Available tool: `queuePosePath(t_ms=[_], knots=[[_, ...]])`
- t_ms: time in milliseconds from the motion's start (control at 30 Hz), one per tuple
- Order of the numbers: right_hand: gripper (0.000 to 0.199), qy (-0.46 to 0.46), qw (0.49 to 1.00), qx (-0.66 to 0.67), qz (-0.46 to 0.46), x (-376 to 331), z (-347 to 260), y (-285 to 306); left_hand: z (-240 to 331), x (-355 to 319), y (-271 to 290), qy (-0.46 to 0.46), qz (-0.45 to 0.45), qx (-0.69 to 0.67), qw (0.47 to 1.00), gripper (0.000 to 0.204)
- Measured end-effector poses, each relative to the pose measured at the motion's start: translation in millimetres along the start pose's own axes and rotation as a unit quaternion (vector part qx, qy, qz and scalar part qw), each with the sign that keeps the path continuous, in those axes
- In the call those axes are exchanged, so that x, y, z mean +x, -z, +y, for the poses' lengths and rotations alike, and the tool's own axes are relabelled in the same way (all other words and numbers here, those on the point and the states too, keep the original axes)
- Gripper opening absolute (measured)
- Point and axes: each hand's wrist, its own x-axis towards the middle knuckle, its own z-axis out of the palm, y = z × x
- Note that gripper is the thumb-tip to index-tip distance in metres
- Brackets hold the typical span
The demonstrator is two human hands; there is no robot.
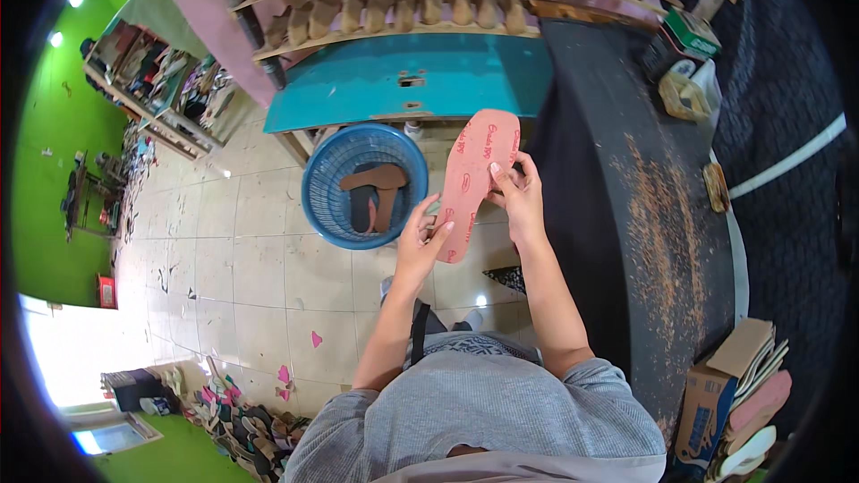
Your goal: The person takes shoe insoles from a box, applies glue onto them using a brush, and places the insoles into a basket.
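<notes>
I hold a pink shoe insole point(474, 174) with red print upright in front of me with both hands. My left hand point(422, 237) grips its lower end from the left. My right hand point(517, 197) holds its right edge near the middle, fingers pressed on the surface. Just left of the insole stands a blue plastic basket point(327, 188) on the tiled floor, with brown insole-shaped pieces point(376, 181) lying inside it.
A black workbench point(626, 215) dusted with brown shavings runs along my right. A teal table point(403, 80) stands ahead, with shelves of shoe lasts point(403, 9) behind it. A cardboard box with stacked soles point(734, 402) sits at lower right. Scraps litter the floor at left.
</notes>
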Motion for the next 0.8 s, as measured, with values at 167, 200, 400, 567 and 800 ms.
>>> queuePosePath(t_ms=[167,200,400,567,800], knots=[[0.033,-0.028,0.996,-0.010,-0.078,28.5,50.2,-74.9,-5.0,20.7,85.7,0.023,0.020,-0.008,1.000,0.049],[0.033,-0.031,0.996,-0.008,-0.080,34.6,62.1,-93.1,-9.1,26.6,104.4,0.036,0.015,0.016,0.999,0.046],[0.043,0.001,0.983,-0.128,-0.129,71.0,146.9,-180.5,-5.9,63.1,182.6,0.136,0.002,-0.050,0.989,0.043],[0.043,-0.007,0.969,-0.165,-0.183,78.6,171.6,-227.3,1.1,98.2,244.5,0.152,0.046,-0.108,0.981,0.043],[0.052,-0.068,0.951,-0.234,-0.192,91.5,217.4,-218.2,-38.2,139.2,281.2,0.144,0.071,-0.207,0.965,0.038]])
